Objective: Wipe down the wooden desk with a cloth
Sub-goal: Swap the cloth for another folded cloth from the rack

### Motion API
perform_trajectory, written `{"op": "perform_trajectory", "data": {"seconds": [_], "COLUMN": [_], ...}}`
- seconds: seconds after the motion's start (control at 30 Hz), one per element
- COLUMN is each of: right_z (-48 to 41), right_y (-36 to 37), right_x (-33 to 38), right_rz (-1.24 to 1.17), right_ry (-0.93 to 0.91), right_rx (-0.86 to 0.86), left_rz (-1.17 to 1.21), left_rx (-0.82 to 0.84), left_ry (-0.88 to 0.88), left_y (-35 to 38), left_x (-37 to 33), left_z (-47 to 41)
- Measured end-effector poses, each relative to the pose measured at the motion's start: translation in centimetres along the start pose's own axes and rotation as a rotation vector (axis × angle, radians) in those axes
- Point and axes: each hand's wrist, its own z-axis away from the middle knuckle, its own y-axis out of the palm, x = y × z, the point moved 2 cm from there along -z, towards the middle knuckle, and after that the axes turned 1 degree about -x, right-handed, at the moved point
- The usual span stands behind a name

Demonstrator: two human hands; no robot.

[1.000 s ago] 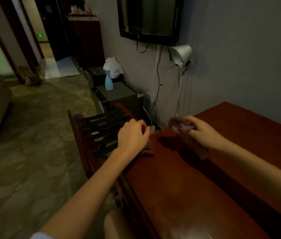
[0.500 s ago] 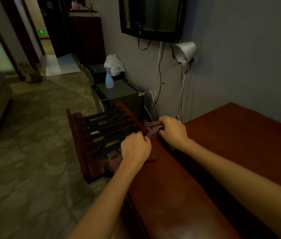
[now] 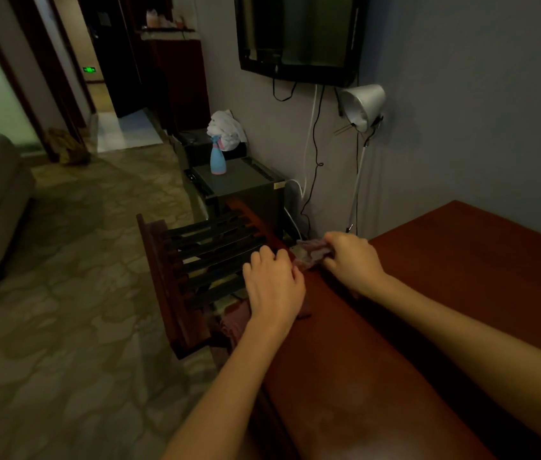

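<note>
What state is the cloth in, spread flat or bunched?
Bunched. The right hand grips a crumpled wad of the cloth at the desk corner; more trails under the left hand.

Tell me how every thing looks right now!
cloth, bunched at the desk's corner, held by both hands.
left hand, fingers curled on the cloth.
right hand, pinches the cloth's far end.
desk, shiny.
television, screen dark.
lamp, unlit.
spray bottle, upright.
</note>
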Motion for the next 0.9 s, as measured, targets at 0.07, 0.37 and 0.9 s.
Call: {"op": "perform_trajectory", "data": {"seconds": [0.07,0.37,0.9], "right_z": [0.5,2.2,1.4], "right_y": [0.6,-1.5,-0.5], "right_x": [1.5,-2.0,0.2], "right_rz": [-0.027,-0.037,-0.07], "right_ry": [-0.038,0.026,0.016], "right_rx": [0.009,0.027,0.03], "left_rz": [-0.037,0.074,0.031], "left_rx": [0.003,0.051,0.033], "left_ry": [-0.008,-0.006,0.01], "left_y": [-0.1,0.0,-0.2], "left_x": [0.0,0.0,0.0], "left_z": [0.0,0.1,0.0]}}
